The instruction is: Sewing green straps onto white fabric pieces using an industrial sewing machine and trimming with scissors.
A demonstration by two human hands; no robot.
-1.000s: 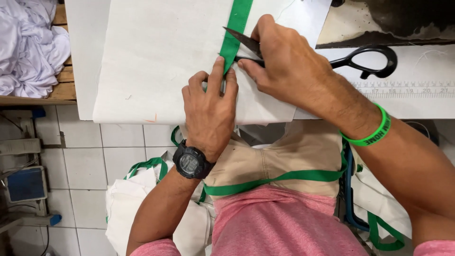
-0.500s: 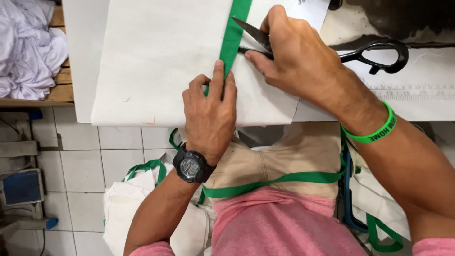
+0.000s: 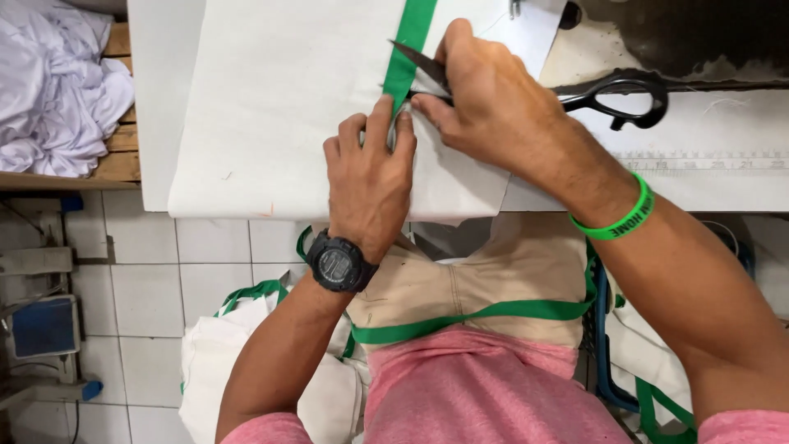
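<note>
Lying far out to the left of the grip: a heap of white cloth (image 3: 57, 90) on a wooden shelf (image 3: 115, 164). Nearer in, spreading across the table edge (image 3: 156, 123): a sheet of off-white fabric (image 3: 279, 107). Pressing flat on that fabric, fingers stretched and clenching nothing: the left hand (image 3: 370, 185), black wristwatch (image 3: 339, 263) below it, fingertips (image 3: 382, 111) touching the lower end of the green strap (image 3: 411, 41). Running away from the body, long axis nearly upright in the view and tilting slightly right: that strap, just above the left fingertips and just left of the right hand. Clasping black-handled scissors (image 3: 608, 94) against the cloth: the right hand (image 3: 493, 107), blades (image 3: 419, 62) pointing left across the strap, handles trailing right. Blades crossing the strap at about a right angle; whether biting it or lying over it, impossible to tell. Right hand nearer the strap. Green wristband (image 3: 620, 218) circling the right wrist.
</note>
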